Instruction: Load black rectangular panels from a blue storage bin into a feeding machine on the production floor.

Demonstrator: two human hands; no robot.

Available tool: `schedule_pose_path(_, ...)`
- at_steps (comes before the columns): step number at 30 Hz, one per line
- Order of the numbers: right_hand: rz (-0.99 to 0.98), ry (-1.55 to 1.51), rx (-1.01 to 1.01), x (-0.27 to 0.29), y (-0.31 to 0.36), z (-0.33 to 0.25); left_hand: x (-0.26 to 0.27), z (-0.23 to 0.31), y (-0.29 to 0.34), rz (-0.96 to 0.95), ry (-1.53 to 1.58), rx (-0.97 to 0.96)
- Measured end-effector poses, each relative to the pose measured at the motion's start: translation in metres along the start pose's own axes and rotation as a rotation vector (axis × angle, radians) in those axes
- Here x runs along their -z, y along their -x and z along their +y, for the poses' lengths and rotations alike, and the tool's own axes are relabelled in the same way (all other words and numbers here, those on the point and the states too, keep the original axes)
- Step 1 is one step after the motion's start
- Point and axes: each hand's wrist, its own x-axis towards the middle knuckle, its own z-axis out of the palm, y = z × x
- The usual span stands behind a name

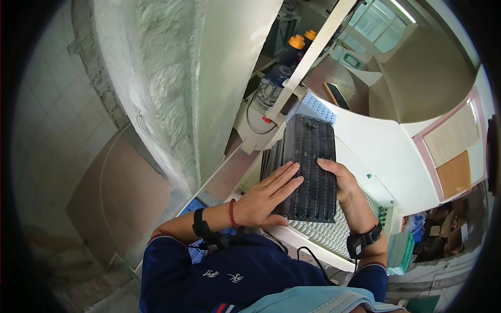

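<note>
Right hand [343,181] partly hidden behind black stack [314,142]; sheet [452,134] print illegible

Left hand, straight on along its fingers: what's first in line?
The black bundle: the left hand appears to lie on its top face. Going on across that face, its fingers would probably meet the right hand's thumb next, though depth is hard to judge.
</note>
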Motion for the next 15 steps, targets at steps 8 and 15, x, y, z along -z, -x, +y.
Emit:
schedule_pose_path(8, 0.323, 1.319, -0.141, -0.013, 0.017, -0.045, -0.008, -0.001, -0.007, -0.001, -0.046, -0.002)
schedule_pose_path(15, 0.262, 0.997, 0.075, 0.026, 0.025, -0.036, -0.015, 0.010, -0.001, 0.153, 0.069, 0.161)
